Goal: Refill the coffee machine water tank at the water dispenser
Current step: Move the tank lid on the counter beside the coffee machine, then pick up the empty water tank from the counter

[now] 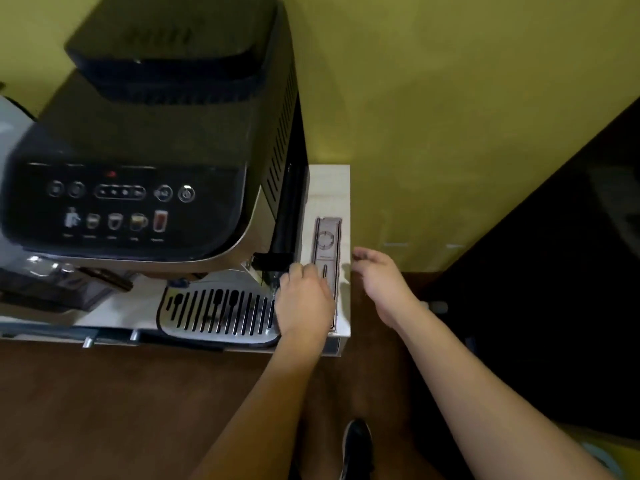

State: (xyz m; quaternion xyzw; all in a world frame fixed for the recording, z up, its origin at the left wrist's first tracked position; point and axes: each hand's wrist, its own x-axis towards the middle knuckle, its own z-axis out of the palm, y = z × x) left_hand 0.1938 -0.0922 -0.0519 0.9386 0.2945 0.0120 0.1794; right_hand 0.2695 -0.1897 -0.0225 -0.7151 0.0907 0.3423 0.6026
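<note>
At the far left edge of the white counter (332, 181), a blurred dark container (52, 289) is seen beneath the coffee machine (156, 133). The machine's black control panel (117, 206) is shown with a row of round buttons, a small red indicator and a row of drink icons. Below the panel, the slotted metal drip tray (214, 311) is seen projecting toward the counter's front edge. Just right of the tray, the left hand (304, 303) is laid at the machine's front right corner, its fingers curled down against the near end of the water tank (327, 258); whether the tank is actually gripped cannot be told. The tank, narrow and clear with a grey lid, is seen from above standing along the machine's right side, beside an open dark slot in the housing. Further right, past the counter's end, the right hand (377, 275) is held loosely open and empty, apart from the tank. Beyond it, a yellow-green wall (450, 116) and a dark piece of furniture (554, 271) are seen, with a brown floor (104, 410) and a black shoe (356, 445) below.
</note>
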